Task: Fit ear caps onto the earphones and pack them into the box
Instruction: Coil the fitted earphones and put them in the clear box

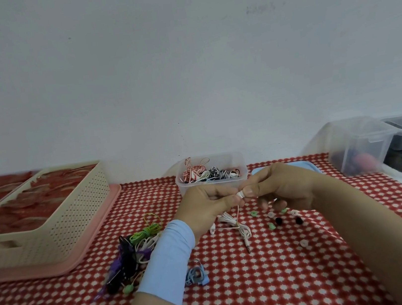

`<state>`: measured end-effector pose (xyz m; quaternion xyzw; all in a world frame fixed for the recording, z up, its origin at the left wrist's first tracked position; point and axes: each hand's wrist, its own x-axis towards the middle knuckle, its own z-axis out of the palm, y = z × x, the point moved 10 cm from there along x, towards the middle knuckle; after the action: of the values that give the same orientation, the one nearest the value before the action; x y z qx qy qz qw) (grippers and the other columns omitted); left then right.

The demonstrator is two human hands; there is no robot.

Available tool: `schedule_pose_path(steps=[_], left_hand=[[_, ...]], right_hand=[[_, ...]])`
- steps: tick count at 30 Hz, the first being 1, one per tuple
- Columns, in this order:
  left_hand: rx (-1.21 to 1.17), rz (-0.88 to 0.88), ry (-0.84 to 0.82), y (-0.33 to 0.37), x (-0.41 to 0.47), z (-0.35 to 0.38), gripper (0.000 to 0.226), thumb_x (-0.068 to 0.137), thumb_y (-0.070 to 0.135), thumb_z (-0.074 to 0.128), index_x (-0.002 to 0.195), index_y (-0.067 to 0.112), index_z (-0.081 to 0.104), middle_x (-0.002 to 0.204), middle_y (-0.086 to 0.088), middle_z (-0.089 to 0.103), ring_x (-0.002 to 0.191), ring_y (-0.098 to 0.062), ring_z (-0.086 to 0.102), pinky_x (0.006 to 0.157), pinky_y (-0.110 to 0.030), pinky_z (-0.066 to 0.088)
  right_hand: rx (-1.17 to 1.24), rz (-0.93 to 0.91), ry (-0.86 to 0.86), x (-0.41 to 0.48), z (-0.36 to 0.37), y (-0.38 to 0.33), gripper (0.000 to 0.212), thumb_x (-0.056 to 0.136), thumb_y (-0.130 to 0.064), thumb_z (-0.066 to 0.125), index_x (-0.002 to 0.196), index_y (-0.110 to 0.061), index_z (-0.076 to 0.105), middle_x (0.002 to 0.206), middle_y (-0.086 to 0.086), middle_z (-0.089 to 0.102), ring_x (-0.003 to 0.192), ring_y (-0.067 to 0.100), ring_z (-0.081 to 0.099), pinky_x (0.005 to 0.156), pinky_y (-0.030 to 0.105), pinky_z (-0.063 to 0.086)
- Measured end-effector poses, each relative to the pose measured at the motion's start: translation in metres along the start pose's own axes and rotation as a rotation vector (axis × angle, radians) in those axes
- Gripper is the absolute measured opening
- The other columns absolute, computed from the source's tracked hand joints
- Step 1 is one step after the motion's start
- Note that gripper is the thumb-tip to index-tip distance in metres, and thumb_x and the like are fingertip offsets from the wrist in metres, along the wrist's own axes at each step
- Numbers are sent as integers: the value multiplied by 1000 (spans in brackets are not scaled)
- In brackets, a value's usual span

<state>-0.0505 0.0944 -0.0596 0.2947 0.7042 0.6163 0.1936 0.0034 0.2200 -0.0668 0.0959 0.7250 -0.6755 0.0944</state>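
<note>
Your worktop (241, 290) fills the lower frame, with a cream basket (57, 226) at left and the clear box (189, 186) at centre. Just below the box, your left hand (206, 203) has its grip pinched on a white earphone (242, 228), cable trailing to the cloth. Your right hand (284, 186) pinches a white ear cap (240, 194) against it, with loose ear caps (271, 214) scattered beneath.

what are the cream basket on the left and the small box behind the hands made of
Cream basket: looks like matte moulded plastic, with a regular perforated wall and cut-out handle. Small box: likely translucent plastic; coiled earphones show through its wall.
</note>
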Motion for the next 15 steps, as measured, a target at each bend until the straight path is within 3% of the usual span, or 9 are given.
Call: schedule_pose_path(steps=[7,10,13,15], left_hand=[[55,36,12,6,-1,-3,13,82,3,74,90,13,77,84,-4,77,83,-13,74,77,-18,55],[84,48,54,8,1,-4,14,80,3,76,93,9,76,87,-5,77,83,-13,74,76,-17,54],[75,22,111,7,2,-5,14,79,7,79,90,14,76,88,2,77,83,-7,73,76,-15,55],[46,8,109,7,3,-3,13,81,7,77,89,18,74,84,9,76,78,-1,72,69,-10,52]], right_hand=[[29,71,19,4,0,11,6,90,-7,70,91,-9,75,75,4,73,46,8,55,33,14,28],[-10,-21,83,0,-7,-2,8,88,-3,72,90,-9,77,72,5,71,49,11,57,35,17,33],[-180,-137,149,-6,-13,-19,10,90,-9,74,98,-10,80,82,8,76,55,15,61,42,22,39],[-246,-191,151,-11,-13,-27,12,91,-12,74,101,-12,81,88,10,78,61,17,63,45,24,41]])
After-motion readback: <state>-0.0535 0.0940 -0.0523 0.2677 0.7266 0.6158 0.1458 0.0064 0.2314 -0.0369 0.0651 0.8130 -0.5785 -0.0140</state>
